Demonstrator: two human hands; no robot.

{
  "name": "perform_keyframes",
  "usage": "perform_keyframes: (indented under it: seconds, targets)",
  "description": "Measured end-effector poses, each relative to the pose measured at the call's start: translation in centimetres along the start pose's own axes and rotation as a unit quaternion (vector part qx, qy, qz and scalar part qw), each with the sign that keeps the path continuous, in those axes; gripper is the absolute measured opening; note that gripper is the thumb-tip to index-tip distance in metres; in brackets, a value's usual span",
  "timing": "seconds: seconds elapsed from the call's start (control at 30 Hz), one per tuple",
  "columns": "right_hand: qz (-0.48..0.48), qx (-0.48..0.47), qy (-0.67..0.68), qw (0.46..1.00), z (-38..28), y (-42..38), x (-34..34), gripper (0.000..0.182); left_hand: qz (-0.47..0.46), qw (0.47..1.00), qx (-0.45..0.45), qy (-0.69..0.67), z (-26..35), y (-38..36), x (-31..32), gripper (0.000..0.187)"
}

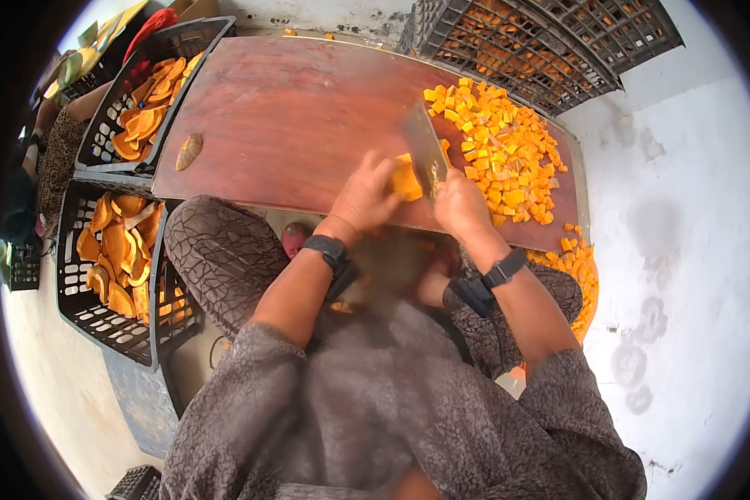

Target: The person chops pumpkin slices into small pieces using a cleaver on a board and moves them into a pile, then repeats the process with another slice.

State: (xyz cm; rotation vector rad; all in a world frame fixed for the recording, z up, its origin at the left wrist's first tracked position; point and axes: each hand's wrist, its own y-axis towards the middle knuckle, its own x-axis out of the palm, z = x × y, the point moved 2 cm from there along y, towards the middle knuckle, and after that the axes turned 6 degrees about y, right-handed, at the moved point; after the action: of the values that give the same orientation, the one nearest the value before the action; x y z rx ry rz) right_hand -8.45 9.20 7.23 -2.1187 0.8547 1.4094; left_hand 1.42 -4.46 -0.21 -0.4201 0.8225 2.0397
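In my right hand [462, 204] is the handle of a cleaver [427, 154], its broad blade upright and slightly blurred. The blade stands against the right side of an orange pumpkin piece [407, 177] on the reddish-brown board [283, 117]. My left hand [365, 192] grips that piece from its left edge, fingers curled. Just beyond the blade lies a bit of pumpkin, partly hidden. A large heap of pumpkin cubes [504, 154] spreads over the board's right side.
Two black crates, one far [87, 150] and one near [62, 275], hold curved pumpkin slices at left. A brown scrap [188, 152] lies on the board. Stacked black crates [517, 50] stand behind. More cubes [587, 279] lie below right, beside the white wall [683, 208]. Another person's arm [89, 102] shows far left.
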Motion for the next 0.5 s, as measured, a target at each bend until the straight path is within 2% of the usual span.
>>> perform_keyframes:
  seconds: [0.17,0.2,0.3,0.5]
  targets:
    - [0.054,-0.006,0.063,0.996,0.0,-1.3,-2.9,0.020,-0.007,1.000,0.006,-0.019,0.0,0.0,0.2,0.046]
    - [0.041,-0.058,0.057,0.996,-1.0,-1.9,-4.0,0.022,0.000,1.000,0.006,-0.017,0.3,0.0,0.0,0.045]
    - [0.055,-0.028,0.039,0.997,-0.8,-2.8,-3.9,0.016,0.021,0.999,0.004,-0.024,0.4,0.2,0.1,0.044]
    - [-0.006,-0.009,0.029,1.000,-1.8,-4.3,-4.0,0.019,0.004,1.000,-0.018,-0.021,0.0,0.1,0.3,0.042]
